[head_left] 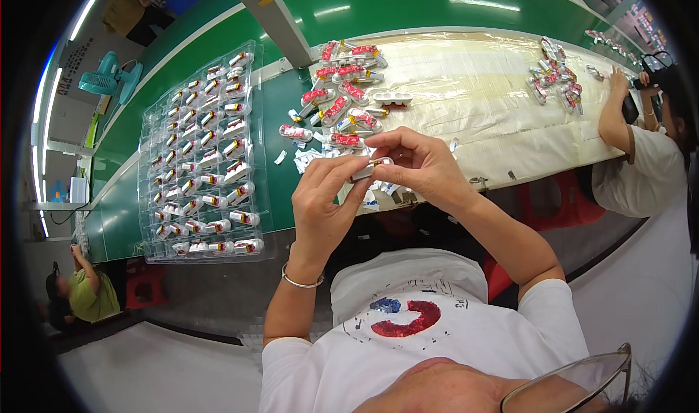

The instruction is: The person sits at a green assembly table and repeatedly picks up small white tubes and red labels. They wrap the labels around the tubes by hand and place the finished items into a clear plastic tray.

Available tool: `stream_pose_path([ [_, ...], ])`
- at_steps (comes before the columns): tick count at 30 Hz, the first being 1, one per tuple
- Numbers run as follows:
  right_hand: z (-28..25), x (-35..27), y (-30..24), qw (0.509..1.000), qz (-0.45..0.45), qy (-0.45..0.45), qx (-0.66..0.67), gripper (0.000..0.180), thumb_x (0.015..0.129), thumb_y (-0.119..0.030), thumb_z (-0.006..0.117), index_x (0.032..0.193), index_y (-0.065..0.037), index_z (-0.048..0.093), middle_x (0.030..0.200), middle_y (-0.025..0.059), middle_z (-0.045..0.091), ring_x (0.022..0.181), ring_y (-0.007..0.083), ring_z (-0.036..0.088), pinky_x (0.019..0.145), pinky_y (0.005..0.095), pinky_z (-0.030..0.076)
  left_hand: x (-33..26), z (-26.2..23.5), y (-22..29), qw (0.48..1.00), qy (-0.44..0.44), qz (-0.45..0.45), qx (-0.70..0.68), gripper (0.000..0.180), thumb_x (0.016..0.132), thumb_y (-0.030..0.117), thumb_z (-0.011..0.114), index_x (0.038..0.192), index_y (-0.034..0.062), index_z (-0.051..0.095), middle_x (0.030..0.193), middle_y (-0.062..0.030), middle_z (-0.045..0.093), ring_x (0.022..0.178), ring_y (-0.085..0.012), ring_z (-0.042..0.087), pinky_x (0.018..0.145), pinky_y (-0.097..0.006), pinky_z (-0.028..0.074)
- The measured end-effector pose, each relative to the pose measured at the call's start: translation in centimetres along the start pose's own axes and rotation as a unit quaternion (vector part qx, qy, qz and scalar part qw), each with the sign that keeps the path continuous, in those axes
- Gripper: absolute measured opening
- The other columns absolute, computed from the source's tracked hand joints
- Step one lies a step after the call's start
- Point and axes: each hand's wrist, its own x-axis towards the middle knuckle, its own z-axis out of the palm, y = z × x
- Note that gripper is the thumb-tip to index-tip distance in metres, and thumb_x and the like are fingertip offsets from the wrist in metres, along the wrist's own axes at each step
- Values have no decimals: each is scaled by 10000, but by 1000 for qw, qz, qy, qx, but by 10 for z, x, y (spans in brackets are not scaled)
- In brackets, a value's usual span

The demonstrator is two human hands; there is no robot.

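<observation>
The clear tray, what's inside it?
Inside the clear tray are rows of small white pieces, many showing red and yellow parts. Their undersides, and whatever lies directly beneath them, can't be seen because the pieces cover them.

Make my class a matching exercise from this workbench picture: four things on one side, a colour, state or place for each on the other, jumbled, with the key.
1. tray
2. fan
3. bracelet
4. small piece

A. silvery, worn round a wrist
B. held between left hand and right hand
C. see-through and broad
D. teal

Pairs: 1-C, 2-D, 3-A, 4-B
</observation>
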Motion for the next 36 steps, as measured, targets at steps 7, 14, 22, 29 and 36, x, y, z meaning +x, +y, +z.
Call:
stream_pose_path([
  [7, -20, 39, -1, 910, -212, 62, -350, 297, 815, -76, 700, 1104, -24, 655, 1033, 108, 636, 956, 255, 617, 867, 333, 472, -18, -68, -29, 982, 118, -148, 28, 235, 800, 34, 735, 1033, 36, 702, 964, -60, 683, 858, -147, 615, 797, -283, 479],
  [14, -64, 63, 22, 870, -128, 84, -469, 280, 839, -50, 661, 1117, -19, 648, 1034, 106, 621, 866, 217, 614, 807, 301, 486, -65, -193, -106, 919, 302, -250, 30, 199, 865, 103, 696, 1050, 30, 696, 938, -23, 695, 812, -69, 624, 702, -232, 491],
  [22, -78, 62, 1, 845, -77, 87, -521, 281, 921, -164, 617, 1154, -10, 634, 995, 138, 662, 872, 216, 621, 797, 322, 481, -158, -332, -165, 829, 329, -286, 349, 167, 785, 2, 649, 942, 18, 705, 928, -106, 686, 835, -194, 685, 767, -300, 533],
  [29, -61, 60, -7, 750, -91, 75, -651, 292, 896, -195, 639, 1125, -15, 637, 1014, 124, 626, 1012, 287, 578, 868, 376, 456, -161, -352, -154, 840, 117, -326, 418, 196, 754, 31, 588, 912, 57, 702, 899, -98, 644, 828, -250, 653, 745, -340, 507],
  [36, -63, 72, 2, 823, -129, 61, -550, 317, 828, -137, 694, 1115, -14, 642, 948, 138, 643, 825, 276, 640, 745, 347, 514, -163, -361, -173, 837, 3, -299, 458, 265, 778, 43, 600, 1029, 61, 684, 988, -139, 618, 957, -340, 605, 838, -398, 477],
])
